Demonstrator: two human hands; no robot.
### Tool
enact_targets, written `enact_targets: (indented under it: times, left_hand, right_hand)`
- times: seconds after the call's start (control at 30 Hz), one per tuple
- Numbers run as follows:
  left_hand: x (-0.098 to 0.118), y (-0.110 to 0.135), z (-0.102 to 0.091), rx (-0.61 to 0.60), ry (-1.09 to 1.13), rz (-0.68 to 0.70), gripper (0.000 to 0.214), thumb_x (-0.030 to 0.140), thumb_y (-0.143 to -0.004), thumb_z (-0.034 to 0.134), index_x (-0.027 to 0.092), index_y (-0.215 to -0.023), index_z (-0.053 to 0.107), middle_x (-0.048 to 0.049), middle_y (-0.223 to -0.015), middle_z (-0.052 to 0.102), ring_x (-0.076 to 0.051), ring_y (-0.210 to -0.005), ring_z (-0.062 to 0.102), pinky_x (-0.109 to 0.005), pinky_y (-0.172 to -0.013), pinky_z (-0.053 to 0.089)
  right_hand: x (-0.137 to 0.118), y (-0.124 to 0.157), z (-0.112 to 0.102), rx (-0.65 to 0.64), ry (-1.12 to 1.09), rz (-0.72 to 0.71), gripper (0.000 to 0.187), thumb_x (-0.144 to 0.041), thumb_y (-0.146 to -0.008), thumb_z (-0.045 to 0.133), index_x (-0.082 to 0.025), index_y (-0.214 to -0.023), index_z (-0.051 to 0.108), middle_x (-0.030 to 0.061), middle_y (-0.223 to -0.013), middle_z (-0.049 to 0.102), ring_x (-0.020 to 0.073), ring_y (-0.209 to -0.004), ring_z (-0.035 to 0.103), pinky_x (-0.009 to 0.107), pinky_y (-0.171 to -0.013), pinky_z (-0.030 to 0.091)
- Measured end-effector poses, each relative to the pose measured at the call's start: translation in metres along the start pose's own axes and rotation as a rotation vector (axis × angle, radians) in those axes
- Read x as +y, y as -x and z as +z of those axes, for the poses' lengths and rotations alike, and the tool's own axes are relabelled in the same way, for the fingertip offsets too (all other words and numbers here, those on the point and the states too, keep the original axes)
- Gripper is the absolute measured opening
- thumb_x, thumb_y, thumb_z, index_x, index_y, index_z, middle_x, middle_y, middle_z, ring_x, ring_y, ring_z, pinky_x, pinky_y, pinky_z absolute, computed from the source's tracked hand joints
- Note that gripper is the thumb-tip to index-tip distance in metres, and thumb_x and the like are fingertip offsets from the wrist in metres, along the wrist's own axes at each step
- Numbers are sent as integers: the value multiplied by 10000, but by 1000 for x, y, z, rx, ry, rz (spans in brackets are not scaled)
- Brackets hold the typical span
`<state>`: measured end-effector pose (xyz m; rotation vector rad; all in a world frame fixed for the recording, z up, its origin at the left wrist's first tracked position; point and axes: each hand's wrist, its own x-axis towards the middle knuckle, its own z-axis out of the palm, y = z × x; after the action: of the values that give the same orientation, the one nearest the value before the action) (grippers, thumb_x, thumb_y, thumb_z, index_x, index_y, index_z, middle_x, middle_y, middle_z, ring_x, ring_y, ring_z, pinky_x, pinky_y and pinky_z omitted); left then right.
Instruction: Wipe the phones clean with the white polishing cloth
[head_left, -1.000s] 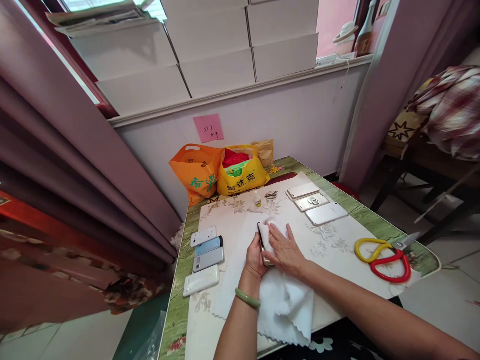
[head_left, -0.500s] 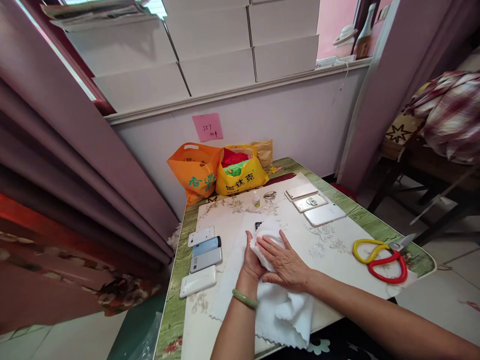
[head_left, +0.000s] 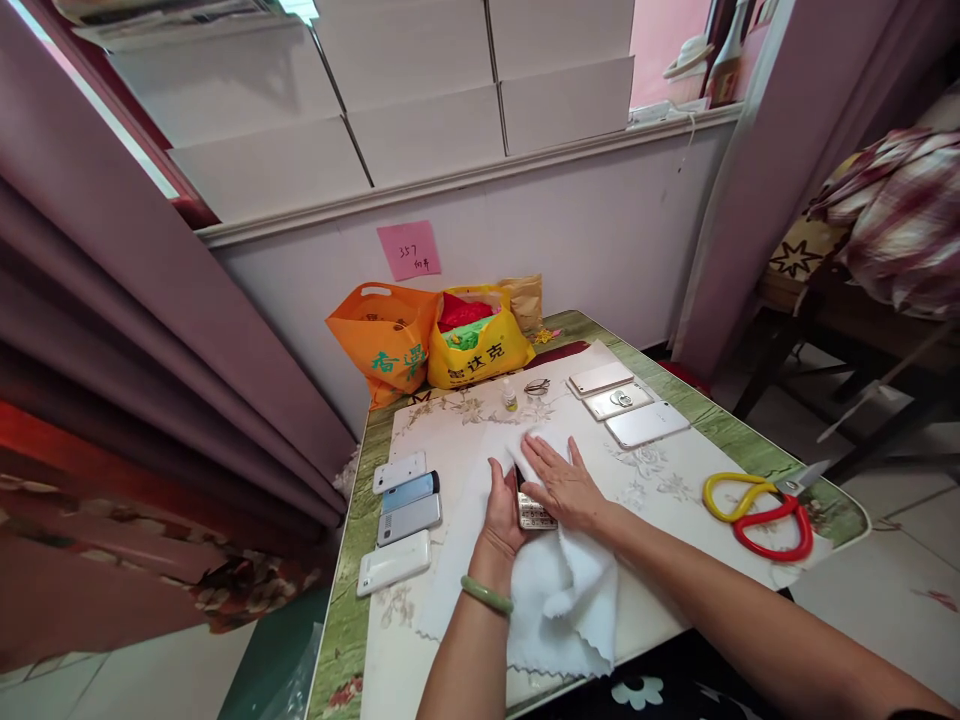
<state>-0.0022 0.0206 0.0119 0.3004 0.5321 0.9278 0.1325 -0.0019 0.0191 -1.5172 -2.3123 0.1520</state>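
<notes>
My left hand (head_left: 502,512), with a green bangle at the wrist, is closed around a keypad mobile phone (head_left: 536,514). The lower number keys show; the phone's upper end is hidden under cloth. Over it lies my right hand (head_left: 564,485), pressing a white cloth (head_left: 562,610) against the phone with its fingers stretched along it. The rest of the cloth, with a zigzag edge, drapes down to the table's near edge. Nearest to the left hand are a white phone (head_left: 395,563), a grey phone (head_left: 410,520) and a blue phone (head_left: 410,490).
More phones lie at the right, among them a silver phone (head_left: 648,425). Scissors (head_left: 765,510) with yellow and red handles rest near the right edge. A small bottle (head_left: 510,398), glasses (head_left: 537,387), an orange bag (head_left: 386,340) and a yellow bag (head_left: 480,350) stand farther back.
My right hand and the cloth have slid up and away along the phone, so the number keys now show. My left hand keeps its hold. The view has shifted slightly.
</notes>
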Motion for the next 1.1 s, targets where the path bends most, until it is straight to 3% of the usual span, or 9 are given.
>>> enact_targets:
  times: [0.07, 0.17, 0.33, 0.47, 0.6, 0.77, 0.87, 1.0, 1.1]
  left_hand:
    - [-1, -2, -1, 17, -9, -2, 641, 666, -850, 459, 196, -1268, 580, -120, -1167, 686, -286, -1128, 619, -434, -983, 471]
    - [-2, -2, -1, -8, 24, 3, 645, 654, -858, 458, 165, -1261, 583, -137, -1128, 699, -277, -1105, 632, -407, -961, 492]
    - [-2, 0, 4, -35, -3, -24, 654, 664, -851, 463, 206, -1312, 542, -118, -1156, 690, -275, -1073, 650, -419, -929, 512]
    - [-3, 0, 3, -8, 30, 24, 658, 656, -874, 424, 167, -1293, 558, -122, -1135, 699, -259, -1061, 654, -392, -946, 505]
    - [-4, -1, 2, 22, -20, 21, 654, 671, -840, 475, 202, -1289, 566, -120, -1115, 706, -277, -1039, 664, -428, -905, 527]
    - [-4, 1, 5, 44, 12, 38, 661, 679, -835, 475, 171, -1240, 601, -123, -1095, 713, -263, -1052, 659, -392, -922, 517]
    - [-4, 2, 6, 80, -17, 25, 666, 685, -829, 479, 185, -1253, 593, -122, -1087, 717, -271, -1042, 663, -411, -915, 516]
    - [-4, 2, 5, 44, -18, 53, 689, 688, -839, 454, 133, -1213, 616, -150, -1100, 708, -279, -1056, 654, -401, -930, 505]
    - [-5, 1, 4, 53, -16, 21, 676, 688, -833, 467, 152, -1219, 612, -137, -1076, 718, -283, -1053, 656, -420, -938, 499]
  right_hand:
    - [0, -4, 2, 15, 13, -32, 732, -628, -959, 243, -183, -1534, 163, 127, -1572, 207, 285, -1443, 221, 602, -1143, -22]
    - [-1, -6, 3, -8, 8, -207, 798, -687, -918, 298, -197, -1534, 166, 106, -1573, 223, 284, -1446, 207, 589, -1150, -38]
    - [-2, -12, 0, 19, -8, 67, 696, -595, -974, 210, -161, -1517, 235, 124, -1568, 244, 279, -1448, 202, 608, -1139, -13]
    - [-2, -10, 0, -24, -18, -134, 749, -656, -936, 280, -184, -1517, 248, 111, -1570, 244, 283, -1451, 189, 578, -1148, -53]
    - [4, -7, 1, 8, -10, 14, 692, -610, -967, 228, -196, -1521, 226, 110, -1567, 253, 277, -1442, 220, 607, -1137, -41]
    - [8, -5, 1, -29, -23, -169, 731, -662, -937, 274, -214, -1514, 254, 102, -1563, 269, 272, -1446, 210, 580, -1143, -71]
    - [10, -4, 0, 1, -20, -40, 693, -623, -965, 218, -204, -1517, 242, 114, -1560, 270, 269, -1440, 232, 603, -1128, -86]
    - [12, -1, -2, -34, -35, -197, 774, -689, -920, 292, -193, -1513, 252, 114, -1560, 269, 271, -1448, 205, 586, -1139, -84]
    - [13, 0, -3, -14, -24, -103, 696, -625, -963, 239, -204, -1517, 234, 117, -1554, 283, 273, -1432, 254, 619, -1128, -65]
